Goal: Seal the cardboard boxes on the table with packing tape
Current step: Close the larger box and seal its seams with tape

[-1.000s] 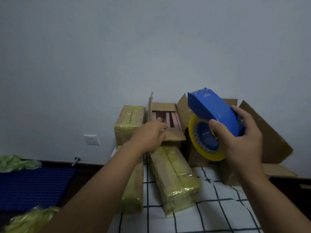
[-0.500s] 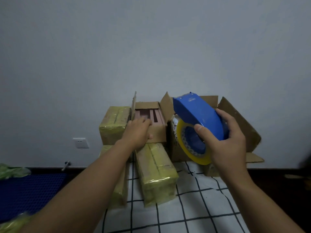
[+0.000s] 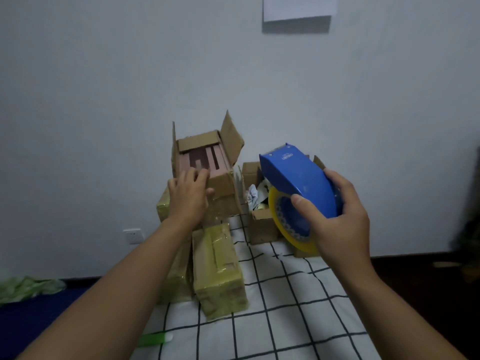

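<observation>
Head view: my left hand (image 3: 188, 197) grips the near end flap of the open cardboard box (image 3: 207, 162), which sits tilted atop a tape-wrapped box (image 3: 166, 209) at the far end of the checked tablecloth (image 3: 280, 302), its side flaps upright and pink contents showing. My right hand (image 3: 335, 219) is curled around the blue tape dispenser (image 3: 298, 178), thumb on its side above the yellow tape roll (image 3: 288, 229), held in the air before a second open box (image 3: 262, 227); another wrapped box (image 3: 218, 268) lies nearer me.
</observation>
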{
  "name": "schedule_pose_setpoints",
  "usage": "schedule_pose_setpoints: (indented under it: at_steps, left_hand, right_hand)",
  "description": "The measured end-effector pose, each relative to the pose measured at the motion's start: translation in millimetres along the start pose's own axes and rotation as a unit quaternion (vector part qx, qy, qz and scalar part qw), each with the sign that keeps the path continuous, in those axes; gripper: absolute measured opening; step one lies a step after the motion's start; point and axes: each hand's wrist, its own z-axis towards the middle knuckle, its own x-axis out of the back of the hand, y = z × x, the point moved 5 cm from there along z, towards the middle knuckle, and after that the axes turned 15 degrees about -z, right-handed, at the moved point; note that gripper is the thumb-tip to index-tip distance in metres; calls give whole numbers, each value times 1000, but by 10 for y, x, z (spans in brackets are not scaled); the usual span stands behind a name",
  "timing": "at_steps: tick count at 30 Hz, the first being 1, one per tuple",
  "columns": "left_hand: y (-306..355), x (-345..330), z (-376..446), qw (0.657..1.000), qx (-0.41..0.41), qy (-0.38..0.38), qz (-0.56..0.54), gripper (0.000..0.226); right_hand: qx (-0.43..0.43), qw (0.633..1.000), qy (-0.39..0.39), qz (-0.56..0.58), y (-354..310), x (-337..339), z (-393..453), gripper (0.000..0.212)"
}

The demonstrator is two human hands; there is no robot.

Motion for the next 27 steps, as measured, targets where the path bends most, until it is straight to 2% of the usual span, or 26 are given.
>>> schedule_pose_setpoints:
  at_steps: [4, 10, 18, 23, 27]
  left_hand:
    - [342, 394, -32, 999, -13, 32, 6, 29]
    - [912, 694, -453, 999, -35, 20, -19, 31]
    - [1554, 628, -1349, 997, -52, -20, -57, 29]
    - [1846, 543, -1769, 995, -76, -46, -46, 26]
    - [2046, 440, -2070, 992, -110, -63, -27, 28]
  right_hand:
    - [5, 1000, 22, 6, -173, 306, -75, 63]
    - [0, 999, 46, 12, -262, 736, -239, 59]
    - [-77, 994, 74, -22, 214, 1225, -787, 60]
    - [-107, 986, 97, -77, 609, 1498, -1037, 63]
    - [-117, 984, 83, -101, 801, 1537, -1124, 62]
